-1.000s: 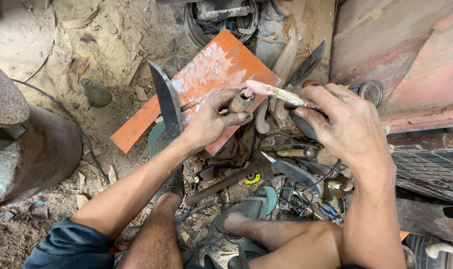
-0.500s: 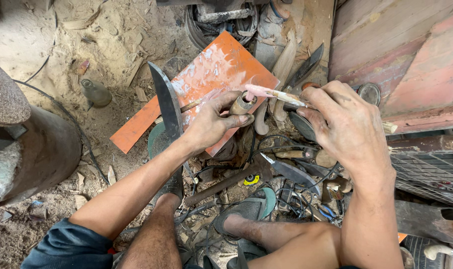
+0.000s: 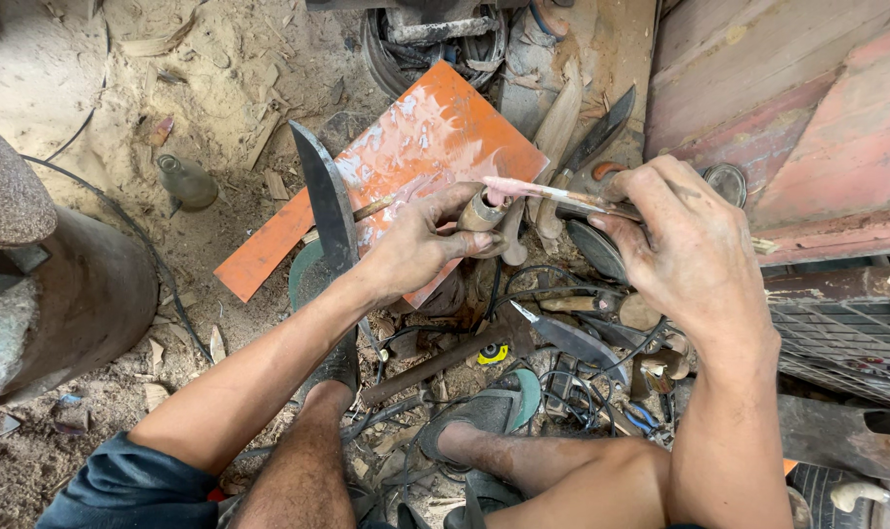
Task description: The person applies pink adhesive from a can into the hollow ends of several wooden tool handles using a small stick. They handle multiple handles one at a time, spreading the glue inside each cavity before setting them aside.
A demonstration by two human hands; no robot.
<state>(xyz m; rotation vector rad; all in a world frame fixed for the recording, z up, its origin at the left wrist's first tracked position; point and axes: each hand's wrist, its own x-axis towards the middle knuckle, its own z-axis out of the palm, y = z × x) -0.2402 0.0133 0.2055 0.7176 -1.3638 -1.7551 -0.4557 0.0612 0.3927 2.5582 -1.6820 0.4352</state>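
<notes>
The left hand (image 3: 415, 250) is closed around a small wooden handle (image 3: 481, 212), held above the orange board (image 3: 415, 147). The right hand (image 3: 685, 250) pinches a thin pink-smeared stick (image 3: 543, 192), its tip at the handle's open end, seemingly smearing paste inside. A dark knife blade (image 3: 324, 201) stands nearby; steady aim matters now.

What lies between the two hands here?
In the head view, a pinkish stick bridges the gap from the right hand to the small wooden handle the left hand holds.
</notes>
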